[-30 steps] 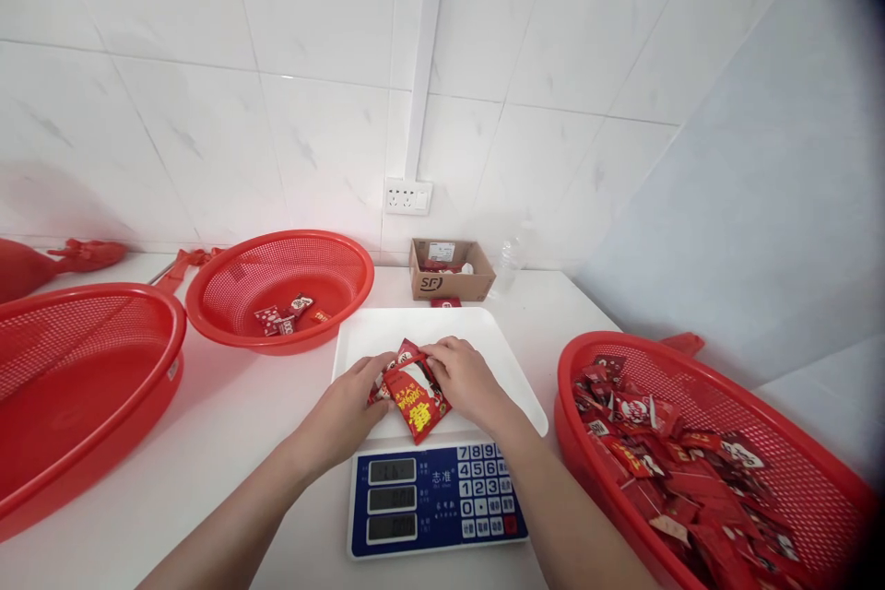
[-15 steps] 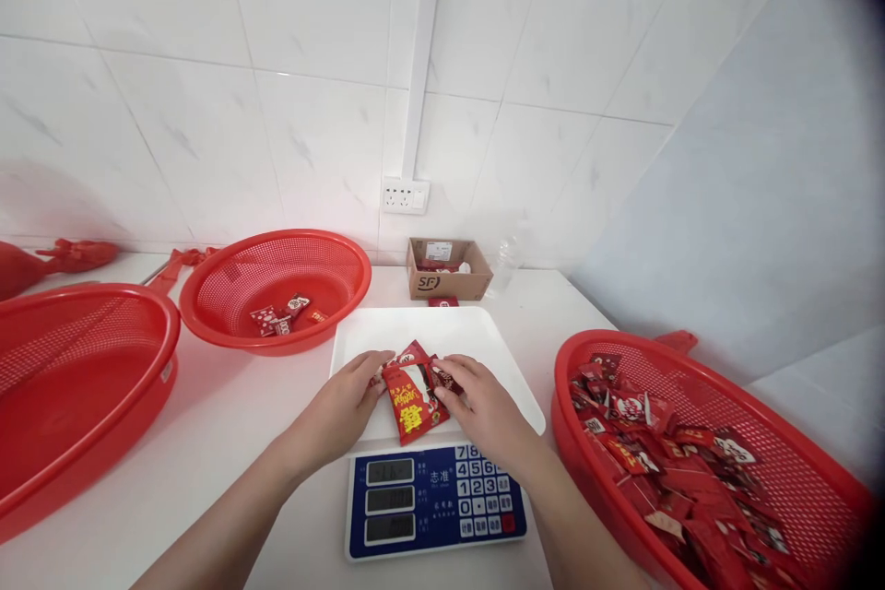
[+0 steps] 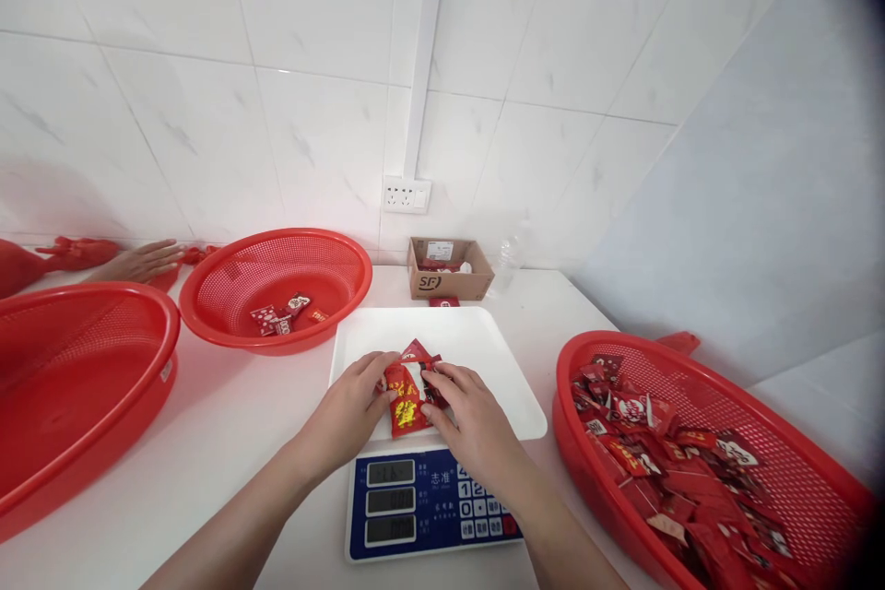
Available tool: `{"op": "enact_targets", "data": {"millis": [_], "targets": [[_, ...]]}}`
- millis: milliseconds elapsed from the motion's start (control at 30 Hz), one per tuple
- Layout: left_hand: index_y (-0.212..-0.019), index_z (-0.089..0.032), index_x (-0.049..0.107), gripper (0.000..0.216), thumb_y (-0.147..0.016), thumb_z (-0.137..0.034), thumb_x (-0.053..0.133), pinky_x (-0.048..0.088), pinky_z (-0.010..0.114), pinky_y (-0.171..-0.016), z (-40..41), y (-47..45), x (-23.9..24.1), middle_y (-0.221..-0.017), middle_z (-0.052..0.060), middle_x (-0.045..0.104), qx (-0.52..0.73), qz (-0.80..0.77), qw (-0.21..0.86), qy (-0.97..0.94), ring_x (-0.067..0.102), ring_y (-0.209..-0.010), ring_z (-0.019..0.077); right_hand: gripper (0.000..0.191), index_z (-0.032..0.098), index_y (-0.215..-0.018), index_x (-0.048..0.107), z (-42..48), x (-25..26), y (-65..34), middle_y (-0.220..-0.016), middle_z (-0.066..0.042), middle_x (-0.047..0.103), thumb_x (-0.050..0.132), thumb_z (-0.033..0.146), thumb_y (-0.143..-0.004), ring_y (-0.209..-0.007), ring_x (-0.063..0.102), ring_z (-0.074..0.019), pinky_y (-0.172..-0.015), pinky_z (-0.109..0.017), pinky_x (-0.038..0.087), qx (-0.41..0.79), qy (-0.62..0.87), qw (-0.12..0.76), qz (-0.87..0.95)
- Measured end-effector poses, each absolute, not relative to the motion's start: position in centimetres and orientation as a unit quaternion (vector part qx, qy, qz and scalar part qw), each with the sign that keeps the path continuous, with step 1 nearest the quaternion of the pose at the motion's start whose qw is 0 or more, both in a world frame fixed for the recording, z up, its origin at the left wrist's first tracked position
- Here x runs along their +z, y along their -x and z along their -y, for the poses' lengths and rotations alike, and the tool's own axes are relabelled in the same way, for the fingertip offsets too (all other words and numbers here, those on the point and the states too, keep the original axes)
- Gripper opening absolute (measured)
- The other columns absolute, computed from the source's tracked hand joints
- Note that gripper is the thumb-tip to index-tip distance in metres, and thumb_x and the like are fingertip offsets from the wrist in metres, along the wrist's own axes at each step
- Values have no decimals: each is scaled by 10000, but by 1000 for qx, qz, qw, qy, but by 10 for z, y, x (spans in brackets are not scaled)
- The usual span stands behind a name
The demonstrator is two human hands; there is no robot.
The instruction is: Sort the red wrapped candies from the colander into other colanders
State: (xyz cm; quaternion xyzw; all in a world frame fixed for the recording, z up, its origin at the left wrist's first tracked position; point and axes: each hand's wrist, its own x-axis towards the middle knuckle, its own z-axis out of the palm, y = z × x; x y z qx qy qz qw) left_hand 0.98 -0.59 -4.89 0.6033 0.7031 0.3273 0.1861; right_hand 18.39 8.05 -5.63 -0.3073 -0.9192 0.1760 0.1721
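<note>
The small bundle of red packets (image 3: 409, 392) lies on the white scale tray (image 3: 484, 359), pinched between both grips: left hand (image 3: 349, 410) closed on its left edge, right hand (image 3: 470, 415) on its right, long axis running away from the person, equally near both

Glossy foil packets (image 3: 409, 396) (crinkled), smooth plastic tray (image 3: 484, 359).
</note>
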Motion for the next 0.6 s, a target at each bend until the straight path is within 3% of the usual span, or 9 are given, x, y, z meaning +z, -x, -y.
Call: {"op": "enact_targets", "data": {"millis": [167, 333, 600], "targets": [[-1276, -199, 519, 434, -861, -128, 417, 435, 424, -1026, -1, -8, -49, -1326, 99, 570, 323, -708, 177, -602, 542, -1206, 251, 403, 132, -1272, 586, -79, -65, -183, -1302, -152, 585, 564, 204, -876, -1207, 511, -306, -1033, -508, 436, 171, 310, 193, 915], [-1296, -187, 514, 453, -856, -132, 422, 438, 414, -1021, -3, -7, -45, -1333, 104, 577, 308, -716, 183, -599, 548, -1206, 254, 371, 192, -1277, 577, -81, -66, -190, -1310, -122, 579, 471, 212, -921, -1231, 509, -262, -1040, -483, 444, 216, 297, 217, 904], [-1306, -200, 504, 460, -850, -162, 452, 453, 401, -992, 0, -7, -41, -1334, 98, 577, 295, -721, 192, -597, 557, -1196, 264, 451, 139, -1320, 537, -89, -65, -194, -1348, -136, 538, 431, 119, -883, -1266, 484, -235, -1093, -445, 395, 253, 323, 188, 892]]}}
